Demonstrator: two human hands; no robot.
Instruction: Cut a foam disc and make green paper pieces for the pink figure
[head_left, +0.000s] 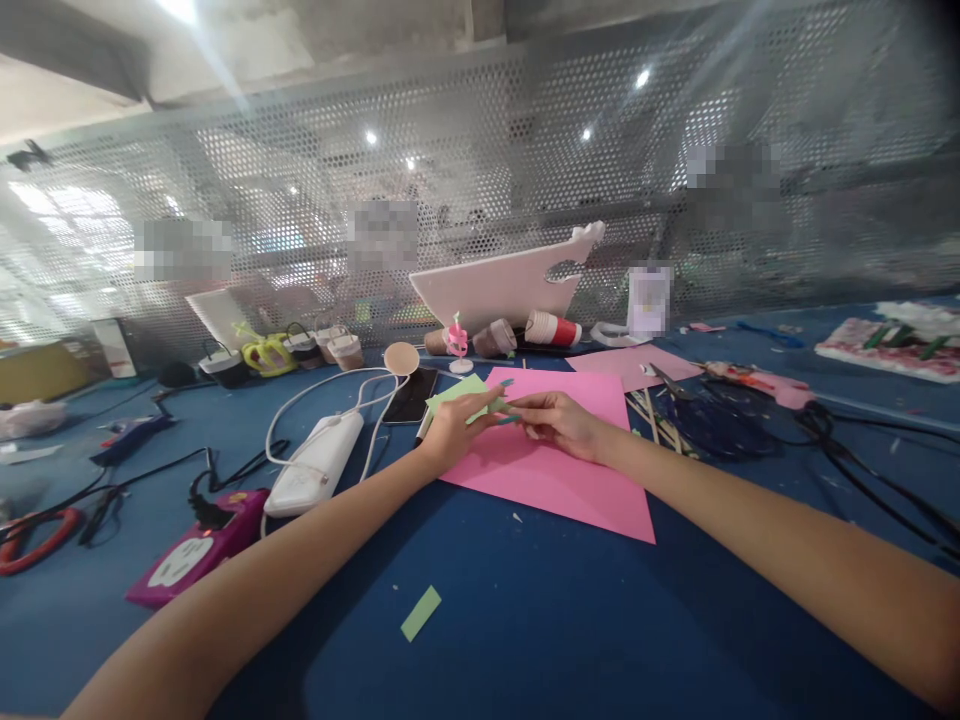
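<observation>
My left hand (454, 430) is closed on a light green piece of paper (466, 387), its fingers stretched along the paper toward the right. Fingertips of my right hand (566, 422) are pinched together at the paper's right edge, meeting the left fingertips. Exactly how the paper sits between the fingers is partly hidden. Both hands are over a large pink sheet (570, 495) lying flat on the blue table. A small green paper strip (421, 613) lies nearer to me, between my forearms.
Left are a white power bank (319, 468) with cables, a purple power strip (202, 550) and a dark phone (411, 396). Behind stand a small pink ornament (458, 345), paper cups (553, 329) and a white foam board (495, 285). Scissors (667, 380) and sticks (654, 420) lie right.
</observation>
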